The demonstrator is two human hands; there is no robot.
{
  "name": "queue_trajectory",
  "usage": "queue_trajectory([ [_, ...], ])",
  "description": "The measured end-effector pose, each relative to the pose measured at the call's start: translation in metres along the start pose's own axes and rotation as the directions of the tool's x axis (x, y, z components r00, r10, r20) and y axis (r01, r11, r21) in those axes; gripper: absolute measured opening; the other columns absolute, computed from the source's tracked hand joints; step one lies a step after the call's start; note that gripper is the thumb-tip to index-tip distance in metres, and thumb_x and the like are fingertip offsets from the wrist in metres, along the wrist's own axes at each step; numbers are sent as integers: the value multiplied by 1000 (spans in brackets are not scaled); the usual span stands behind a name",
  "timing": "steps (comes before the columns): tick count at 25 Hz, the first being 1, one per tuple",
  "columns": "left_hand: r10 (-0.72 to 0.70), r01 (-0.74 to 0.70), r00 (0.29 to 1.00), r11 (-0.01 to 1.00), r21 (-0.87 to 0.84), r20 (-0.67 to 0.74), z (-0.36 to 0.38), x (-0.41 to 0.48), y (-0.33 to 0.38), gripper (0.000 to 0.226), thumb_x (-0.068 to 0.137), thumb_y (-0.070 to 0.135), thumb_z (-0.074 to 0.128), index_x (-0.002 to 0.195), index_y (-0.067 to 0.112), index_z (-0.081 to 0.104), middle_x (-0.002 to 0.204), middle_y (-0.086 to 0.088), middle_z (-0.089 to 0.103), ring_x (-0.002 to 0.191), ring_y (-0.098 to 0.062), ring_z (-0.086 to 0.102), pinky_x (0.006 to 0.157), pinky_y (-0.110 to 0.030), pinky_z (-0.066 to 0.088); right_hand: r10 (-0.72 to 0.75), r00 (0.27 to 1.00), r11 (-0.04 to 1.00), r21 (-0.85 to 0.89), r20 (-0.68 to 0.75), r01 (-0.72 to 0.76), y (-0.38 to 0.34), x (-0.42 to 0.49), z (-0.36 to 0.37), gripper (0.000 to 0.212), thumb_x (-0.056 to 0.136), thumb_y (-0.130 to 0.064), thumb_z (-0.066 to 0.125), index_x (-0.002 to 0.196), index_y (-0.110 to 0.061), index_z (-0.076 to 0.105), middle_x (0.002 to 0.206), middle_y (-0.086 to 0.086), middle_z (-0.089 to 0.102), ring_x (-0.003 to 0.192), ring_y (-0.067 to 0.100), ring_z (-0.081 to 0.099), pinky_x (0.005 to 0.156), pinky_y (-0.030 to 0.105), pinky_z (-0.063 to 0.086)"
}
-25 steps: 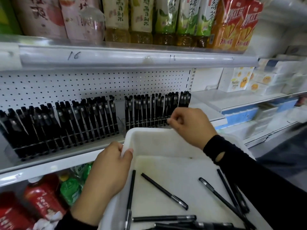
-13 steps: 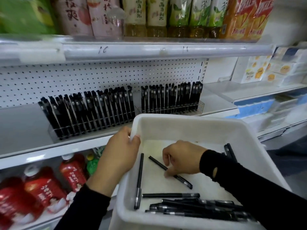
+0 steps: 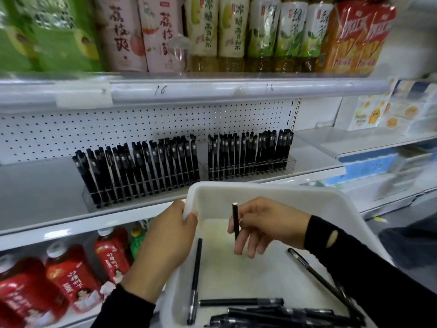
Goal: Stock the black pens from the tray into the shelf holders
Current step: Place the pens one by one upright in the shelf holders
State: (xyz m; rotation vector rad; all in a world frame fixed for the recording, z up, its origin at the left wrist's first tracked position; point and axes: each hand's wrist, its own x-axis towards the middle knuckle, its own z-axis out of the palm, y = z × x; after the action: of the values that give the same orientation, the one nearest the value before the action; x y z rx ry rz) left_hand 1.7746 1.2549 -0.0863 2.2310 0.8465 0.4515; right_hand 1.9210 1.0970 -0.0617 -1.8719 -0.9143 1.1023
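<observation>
We read "16" on the shelf rail (image 3: 160, 90); right fingers (image 3: 240, 246) pinch one pen (image 3: 235, 221) upright, left fingers (image 3: 186, 218) grip the tray (image 3: 260, 188) rim.

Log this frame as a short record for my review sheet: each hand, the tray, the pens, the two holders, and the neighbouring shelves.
tray: white, held in front of the shelf edge
left hand: grips the tray's left rim
right hand: pinches one black pen, upright, above the tray
loose pens: lying in the tray, mostly at its near edge
left holder: full rows of standing pens
right holder: standing pens; free slots cannot be told
above: drink bottles
below: red bottles
</observation>
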Motion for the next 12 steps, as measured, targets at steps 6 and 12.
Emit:
queue_trajectory([
  [6,-28,29,1000,995,-96,8,4,-1,3,15,101,36,46,99,27,58,88,6,65,79,-15,62,74,-35,51,-91,996,995,-25,18,92,12,3,-9,4,96,-10,62,99,-10,64,93,17,76,47,8,41,43,19,31],
  [12,-35,35,999,995,-98,6,3,-2,1,17,100,36,48,93,26,59,85,3,64,79,-18,61,76,-40,52,-176,967,963,172,-185,208,-5,17,-27,6,98,-10,59,103,-7,57,94,16,75,53,7,47,46,16,39],
])
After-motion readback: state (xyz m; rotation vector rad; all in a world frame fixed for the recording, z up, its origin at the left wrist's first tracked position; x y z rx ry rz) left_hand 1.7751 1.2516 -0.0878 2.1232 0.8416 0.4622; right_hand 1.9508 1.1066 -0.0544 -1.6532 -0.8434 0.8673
